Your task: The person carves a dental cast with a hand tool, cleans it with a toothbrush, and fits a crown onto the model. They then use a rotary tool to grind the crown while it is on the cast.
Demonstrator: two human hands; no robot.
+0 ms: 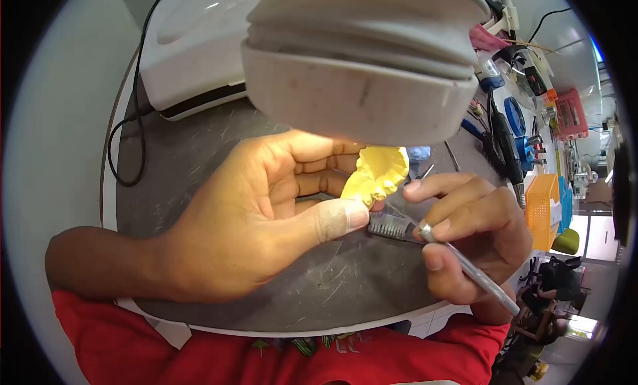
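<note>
A yellow dental cast is held between the thumb and fingers of my left hand, under a large white lamp or hood. My right hand, just right of the cast, grips a metal tool with a knurled handle that slants down to the right. The tool's rounded silver end lies between the fingertips. A brush with pale bristles rests on the grey work surface below the cast. Behind the cast sits a small blue piece, partly hidden.
The white hood hangs low over the hands. A white case and a black cable are at the back left. At the right stand a black handpiece, an orange basket and a pink basket.
</note>
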